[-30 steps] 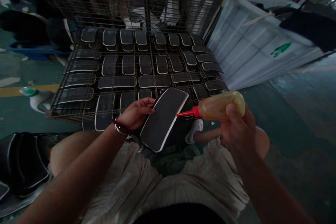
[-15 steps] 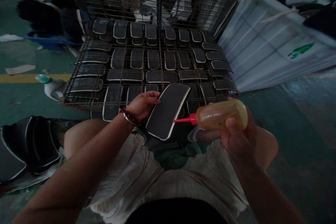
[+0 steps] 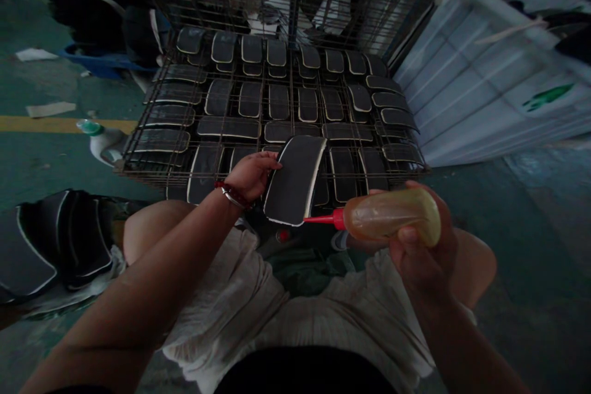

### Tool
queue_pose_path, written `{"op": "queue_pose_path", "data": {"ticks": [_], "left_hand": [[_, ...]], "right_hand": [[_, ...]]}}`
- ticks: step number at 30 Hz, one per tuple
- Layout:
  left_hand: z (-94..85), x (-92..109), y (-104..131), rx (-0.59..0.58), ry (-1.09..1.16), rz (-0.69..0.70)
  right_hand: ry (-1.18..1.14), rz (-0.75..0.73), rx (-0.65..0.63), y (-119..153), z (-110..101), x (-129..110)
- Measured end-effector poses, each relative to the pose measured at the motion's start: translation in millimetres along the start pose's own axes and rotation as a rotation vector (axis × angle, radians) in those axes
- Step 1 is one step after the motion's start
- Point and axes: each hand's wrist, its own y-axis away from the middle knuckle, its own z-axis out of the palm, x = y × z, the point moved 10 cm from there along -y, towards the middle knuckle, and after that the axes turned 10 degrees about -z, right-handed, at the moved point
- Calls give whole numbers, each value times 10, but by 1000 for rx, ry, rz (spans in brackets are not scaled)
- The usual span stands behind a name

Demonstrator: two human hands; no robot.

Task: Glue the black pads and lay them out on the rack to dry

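My left hand [image 3: 253, 175] grips a dark curved panel [image 3: 295, 181] with pale edges by its left side, thumb on the face. The panel is tilted above the front of a wire rack. In my right hand [image 3: 422, 252] lies a squeeze bottle [image 3: 392, 217] of amber liquid, held sideways with fingers wrapped around it. Its red nozzle [image 3: 323, 218] points left, and the tip is at the panel's lower right corner. I cannot tell whether liquid is coming out.
Rows of similar dark panels [image 3: 228, 127] lie on the wire rack [image 3: 143, 178]. A white bin [image 3: 466, 80] stands at right. At left are a white jug [image 3: 106, 143] with a green cap, a blue tray [image 3: 99, 64] and more dark panels [image 3: 69, 246] beside my leg.
The panel has turned more upright and risen slightly. The nozzle tip has gone from its right edge to its lower right corner. The camera view has shifted a little.
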Motion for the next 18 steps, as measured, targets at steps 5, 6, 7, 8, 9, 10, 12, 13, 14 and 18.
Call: {"op": "queue_pose_path", "data": {"ticks": [5, 6, 7, 8, 9, 10, 12, 13, 14, 18], "left_hand": [[-118, 0, -61, 66, 151, -35], [-138, -9, -68, 84, 194, -54], [-150, -16, -71, 101, 235, -73], [-156, -22, -70, 116, 271, -91], [-157, -23, -66, 129, 304, -105], [-157, -18, -60, 140, 333, -111], [-154, -1, -53, 152, 379, -114], [-160, 7, -54, 158, 396, -111], [-166, 18, -60, 160, 409, -105], [-223, 56, -122, 153, 440, -71]], "right_hand": [[-35, -70, 88, -78, -14, -40], [-40, -106, 111, -108, -23, -67], [-46, -133, 135, -137, -30, -85], [-51, -151, 157, -165, -34, -92], [-55, -160, 176, -191, -35, -90], [-55, -167, 197, -212, -35, -87], [-46, -176, 236, -241, -33, -77], [-37, -179, 251, -249, -26, -72], [-30, -184, 262, -254, -16, -70], [-26, -193, 271, -278, 53, -70]]}}
